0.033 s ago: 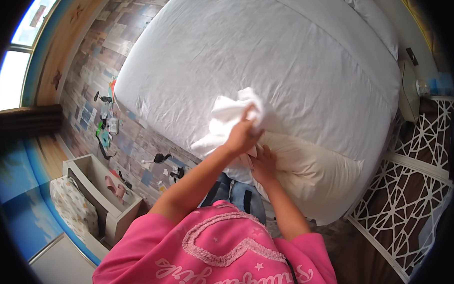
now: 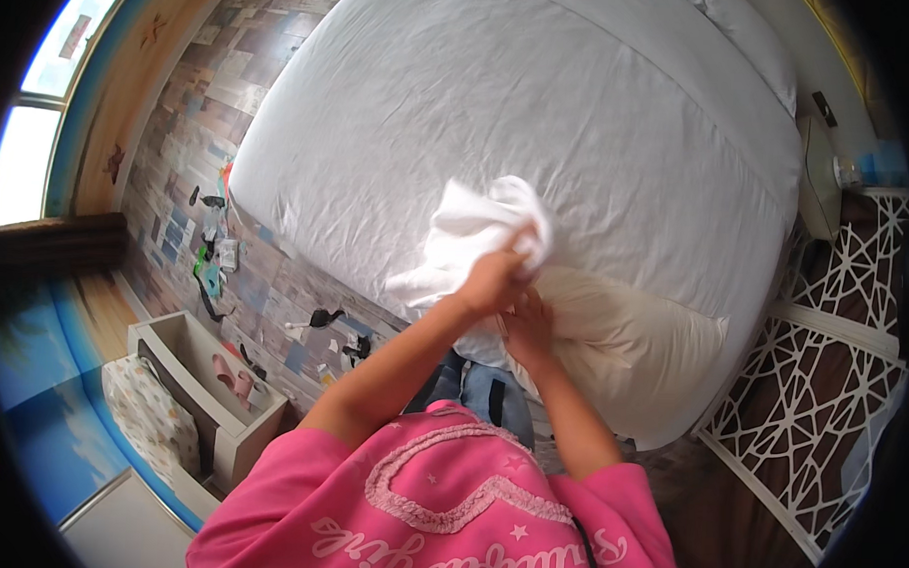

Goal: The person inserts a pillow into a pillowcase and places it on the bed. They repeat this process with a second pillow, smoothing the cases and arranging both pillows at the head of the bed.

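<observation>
A bunched white cloth [image 2: 461,234] is gripped by my left hand [image 2: 497,282], fingers closed into its folds. The cloth is raised in loose folds at the near side of the bed, and its lower part trails toward the bed's edge. Just right of and below that hand, my right hand [image 2: 530,332] is closed at the left end of a cream pillow [image 2: 623,335]; its fingertips are partly hidden. The pillow lies creased on the near right part of the bed [image 2: 410,112], which has a wrinkled white sheet.
Small litter, including a dark object [image 2: 325,318], lies on the patchwork floor [image 2: 226,91] left of the bed. An open drawer [image 2: 176,379] holds pink items. White lattice panels [image 2: 821,397] stand at the right. Another white pillow [image 2: 753,44] is at the far right.
My left hand has moved slightly right, and the upper folds of the cloth have shifted right with it. My right hand has stayed about where it was.
</observation>
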Demonstrator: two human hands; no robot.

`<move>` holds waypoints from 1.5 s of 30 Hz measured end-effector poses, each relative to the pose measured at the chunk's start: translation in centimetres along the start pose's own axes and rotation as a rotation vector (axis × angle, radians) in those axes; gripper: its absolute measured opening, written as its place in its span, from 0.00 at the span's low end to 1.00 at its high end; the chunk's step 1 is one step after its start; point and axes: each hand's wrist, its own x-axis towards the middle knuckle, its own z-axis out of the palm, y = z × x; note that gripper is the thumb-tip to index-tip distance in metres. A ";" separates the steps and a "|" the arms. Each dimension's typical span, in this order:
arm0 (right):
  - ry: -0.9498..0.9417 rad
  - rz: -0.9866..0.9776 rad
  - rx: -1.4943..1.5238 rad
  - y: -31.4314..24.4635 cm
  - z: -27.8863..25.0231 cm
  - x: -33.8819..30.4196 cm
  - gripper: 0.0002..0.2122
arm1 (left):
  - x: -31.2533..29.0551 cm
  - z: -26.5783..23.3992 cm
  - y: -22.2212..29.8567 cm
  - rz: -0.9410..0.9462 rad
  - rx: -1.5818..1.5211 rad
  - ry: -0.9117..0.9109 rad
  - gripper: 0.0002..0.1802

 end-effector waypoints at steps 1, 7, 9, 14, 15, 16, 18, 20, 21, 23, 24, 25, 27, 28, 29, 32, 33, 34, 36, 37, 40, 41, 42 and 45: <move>-0.150 0.137 0.096 0.7 1.0 0.7 0.17 | 0.0 1.5 -1.2 0.081 -0.117 -0.163 0.16; -0.048 0.050 -0.005 2.3 -0.3 1.8 0.17 | -1.8 2.6 0.3 0.023 0.230 0.160 0.21; 0.025 -0.099 -0.064 1.5 -3.4 2.2 0.20 | -2.8 1.1 -1.3 0.159 0.289 0.334 0.22; -0.095 0.005 0.028 1.5 -3.5 2.7 0.21 | -7.4 -0.4 -4.0 0.122 0.620 0.287 0.14; -0.136 0.023 0.008 1.3 -3.7 2.9 0.21 | -8.2 0.8 -4.7 -0.004 0.588 0.274 0.12; -0.178 0.046 -0.012 1.3 -3.8 3.1 0.22 | -8.9 1.6 -4.6 -0.009 0.625 0.284 0.12; -0.077 0.099 -0.015 2.8 -1.5 3.5 0.25 | -9.9 2.9 -2.7 -0.050 0.639 0.299 0.12; -0.085 0.128 0.101 4.4 -0.3 3.9 0.32 | -11.0 4.7 -1.7 -0.251 0.596 0.141 0.14; -0.061 0.166 0.244 5.2 -0.1 3.9 0.32 | -11.6 5.5 -1.4 -0.315 0.581 0.038 0.15; -0.003 0.255 0.531 5.9 -0.2 4.1 0.32 | -11.8 6.0 -0.9 -0.326 0.451 -0.080 0.21; -0.015 0.250 0.478 6.0 0.0 4.3 0.33 | -11.6 6.2 -1.8 -0.344 0.390 -0.051 0.21; -0.026 0.247 0.423 5.6 -0.6 4.8 0.33 | -11.3 6.3 -2.8 -0.358 0.327 -0.024 0.21; -0.052 0.236 0.312 5.1 -1.6 5.2 0.33 | -10.9 5.7 -3.5 -0.403 0.374 0.008 0.19; -0.028 0.200 0.215 4.9 -1.3 5.3 0.33 | -10.7 5.1 -3.1 -0.447 0.400 0.009 0.18; 0.003 0.221 0.252 4.9 -1.2 5.3 0.32 | -10.9 5.0 -3.1 -0.402 0.432 0.037 0.17; 0.050 0.238 0.338 4.1 -2.4 5.4 0.30 | -11.8 5.3 -4.9 -0.163 0.537 0.146 0.14; 0.039 0.217 0.348 3.7 -3.1 5.6 0.30 | -12.2 5.9 -5.5 -0.182 0.480 0.183 0.13; 0.029 0.200 0.357 3.6 -3.5 5.5 0.29 | -12.3 6.2 -5.1 -0.200 0.421 0.217 0.12; 0.129 0.155 0.122 1.6 -2.7 4.7 0.27 | -12.7 6.4 -4.6 -0.262 0.356 0.211 0.11; 0.177 0.127 0.005 1.0 -2.2 4.1 0.26 | -12.6 5.6 -2.6 -0.309 0.349 0.172 0.10; -0.028 -0.019 0.240 1.2 0.2 1.3 0.22 | -12.5 4.5 0.2 -0.179 0.317 0.255 0.09; -0.098 -0.068 0.321 1.2 1.2 0.3 0.21 | -12.4 4.1 0.6 -0.092 0.312 0.315 0.09; -0.168 -0.116 0.401 1.2 2.2 -0.4 0.20 | -12.3 3.8 1.0 -0.019 0.276 0.338 0.08; -0.256 -0.347 0.520 1.2 5.3 -0.7 0.14 | -12.2 3.5 0.1 -0.032 0.269 0.259 0.07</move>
